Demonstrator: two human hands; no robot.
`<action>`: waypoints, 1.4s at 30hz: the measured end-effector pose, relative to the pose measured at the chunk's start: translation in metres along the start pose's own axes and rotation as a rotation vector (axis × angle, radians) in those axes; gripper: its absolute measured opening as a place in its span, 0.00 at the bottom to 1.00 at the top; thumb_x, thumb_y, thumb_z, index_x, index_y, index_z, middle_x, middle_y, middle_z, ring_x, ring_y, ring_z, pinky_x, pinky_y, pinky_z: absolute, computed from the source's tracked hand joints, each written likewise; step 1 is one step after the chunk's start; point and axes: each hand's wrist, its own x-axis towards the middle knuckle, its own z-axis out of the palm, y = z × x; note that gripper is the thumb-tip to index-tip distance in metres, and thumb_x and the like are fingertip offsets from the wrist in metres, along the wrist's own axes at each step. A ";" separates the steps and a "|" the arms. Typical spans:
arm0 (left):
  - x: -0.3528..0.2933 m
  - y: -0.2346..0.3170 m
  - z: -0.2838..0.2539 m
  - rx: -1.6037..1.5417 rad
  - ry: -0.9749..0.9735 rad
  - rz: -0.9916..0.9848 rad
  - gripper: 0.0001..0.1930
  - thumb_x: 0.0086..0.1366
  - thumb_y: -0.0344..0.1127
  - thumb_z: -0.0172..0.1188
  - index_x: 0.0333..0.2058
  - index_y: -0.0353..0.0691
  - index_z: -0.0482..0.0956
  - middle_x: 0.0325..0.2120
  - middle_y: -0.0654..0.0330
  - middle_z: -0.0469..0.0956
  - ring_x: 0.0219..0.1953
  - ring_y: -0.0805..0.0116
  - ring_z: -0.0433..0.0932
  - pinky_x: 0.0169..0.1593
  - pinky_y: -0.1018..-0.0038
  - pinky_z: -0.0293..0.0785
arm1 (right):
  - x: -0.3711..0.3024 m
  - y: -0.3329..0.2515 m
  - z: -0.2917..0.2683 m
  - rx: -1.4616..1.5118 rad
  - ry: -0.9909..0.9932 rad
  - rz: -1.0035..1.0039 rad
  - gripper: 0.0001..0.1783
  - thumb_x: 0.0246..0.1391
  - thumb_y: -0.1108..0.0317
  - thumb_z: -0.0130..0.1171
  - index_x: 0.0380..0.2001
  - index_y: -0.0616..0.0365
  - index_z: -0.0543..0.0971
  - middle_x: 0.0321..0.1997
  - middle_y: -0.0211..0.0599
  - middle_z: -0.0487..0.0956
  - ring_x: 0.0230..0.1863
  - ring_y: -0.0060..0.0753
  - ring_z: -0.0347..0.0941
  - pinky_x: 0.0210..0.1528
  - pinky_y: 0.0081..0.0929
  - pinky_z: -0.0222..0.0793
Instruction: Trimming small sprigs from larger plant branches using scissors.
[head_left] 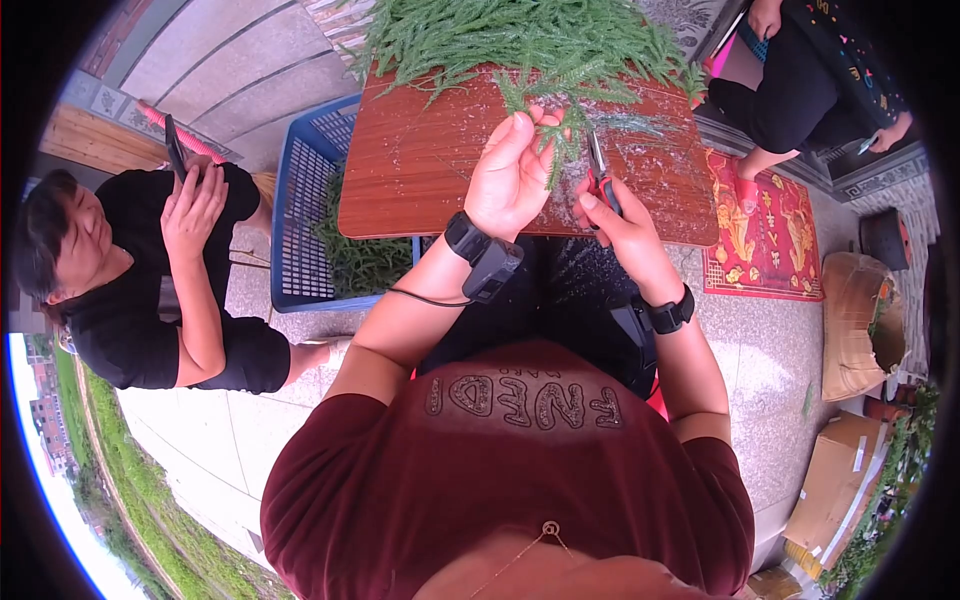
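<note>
My left hand [508, 180], palm turned up above the near part of the brown table [415, 175], pinches a green, feathery sprig [566, 145] between thumb and fingers. In my right hand [632, 235] is a pair of scissors [598, 160] with red and dark handles. Their metal blades point away from me, close beside the sprig's right side; whether they touch it I cannot tell. A large heap of similar green sprigs [520, 40] covers the far part of the table. Pale bits [650, 165] are scattered over the wood.
A blue plastic basket [290, 230] holding more greenery stands left of the table. At the left a person in black [140, 290] holds a phone. Another person [800, 90] sits at the far right near a red patterned mat [765, 240]. Cardboard boxes [850, 320] stand at the right.
</note>
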 end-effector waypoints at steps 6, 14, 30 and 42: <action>-0.004 -0.005 0.000 -0.021 -0.016 -0.014 0.11 0.70 0.37 0.52 0.43 0.36 0.75 0.41 0.54 0.78 0.45 0.62 0.79 0.52 0.68 0.76 | 0.003 -0.011 -0.001 0.115 0.030 0.066 0.15 0.62 0.58 0.53 0.44 0.57 0.72 0.33 0.26 0.75 0.31 0.14 0.68 0.26 0.12 0.58; -0.007 -0.016 -0.001 0.100 0.007 -0.067 0.10 0.69 0.36 0.53 0.43 0.36 0.75 0.40 0.55 0.79 0.44 0.63 0.79 0.51 0.68 0.76 | 0.006 -0.016 0.003 0.056 0.071 0.054 0.16 0.61 0.59 0.56 0.43 0.60 0.73 0.32 0.30 0.77 0.32 0.22 0.72 0.34 0.22 0.67; -0.005 -0.008 -0.002 0.214 0.120 -0.123 0.12 0.69 0.38 0.55 0.42 0.34 0.76 0.34 0.58 0.80 0.37 0.67 0.80 0.46 0.71 0.78 | 0.010 0.001 0.003 -0.637 0.297 -0.170 0.14 0.60 0.62 0.56 0.43 0.60 0.74 0.21 0.35 0.76 0.23 0.34 0.73 0.29 0.32 0.67; 0.001 0.009 -0.003 0.167 0.220 -0.063 0.12 0.68 0.40 0.57 0.40 0.37 0.77 0.33 0.59 0.78 0.38 0.65 0.79 0.47 0.70 0.77 | 0.023 -0.001 -0.033 -0.349 0.237 0.137 0.22 0.60 0.48 0.53 0.43 0.58 0.74 0.30 0.42 0.77 0.30 0.46 0.74 0.36 0.34 0.70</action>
